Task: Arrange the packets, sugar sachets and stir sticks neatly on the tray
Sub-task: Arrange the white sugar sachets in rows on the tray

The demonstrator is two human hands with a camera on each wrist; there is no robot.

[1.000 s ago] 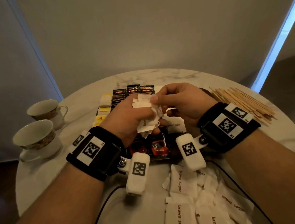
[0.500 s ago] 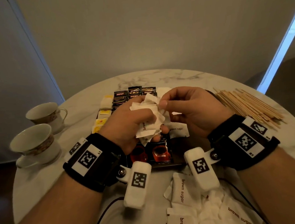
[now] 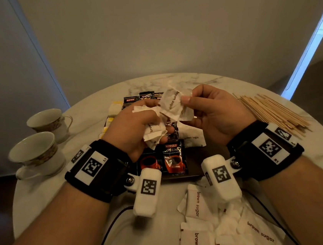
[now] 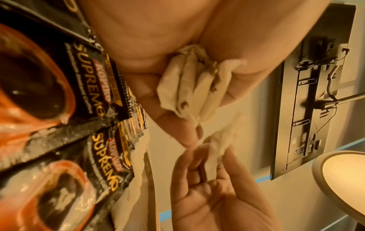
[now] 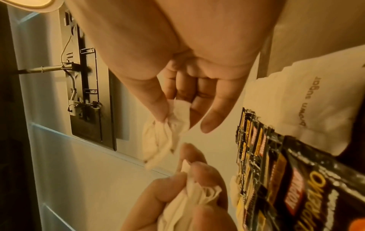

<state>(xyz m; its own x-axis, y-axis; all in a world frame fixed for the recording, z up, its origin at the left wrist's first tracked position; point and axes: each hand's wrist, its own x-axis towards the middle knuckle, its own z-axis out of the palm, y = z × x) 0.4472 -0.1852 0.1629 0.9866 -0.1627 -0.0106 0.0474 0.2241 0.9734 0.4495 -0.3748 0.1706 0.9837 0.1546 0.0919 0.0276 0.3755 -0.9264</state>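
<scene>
We see a round marble table (image 3: 172, 79) by a plain wall; our left hand (image 3: 132, 128) grips a sachet bundle (image 3: 153, 130), our right hand (image 3: 214, 114) pinches one sugar sachet (image 3: 173, 106).

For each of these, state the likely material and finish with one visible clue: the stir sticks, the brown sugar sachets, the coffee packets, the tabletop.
Stir sticks: pale bare wood, matt, apparently unfinished.
Brown sugar sachets: white matt paper; it creases and crumples in the left hand.
Coffee packets: glossy printed plastic or foil film, with highlights and serrated edges.
Tabletop: white with grey veining, polished; marble or an imitation.
</scene>
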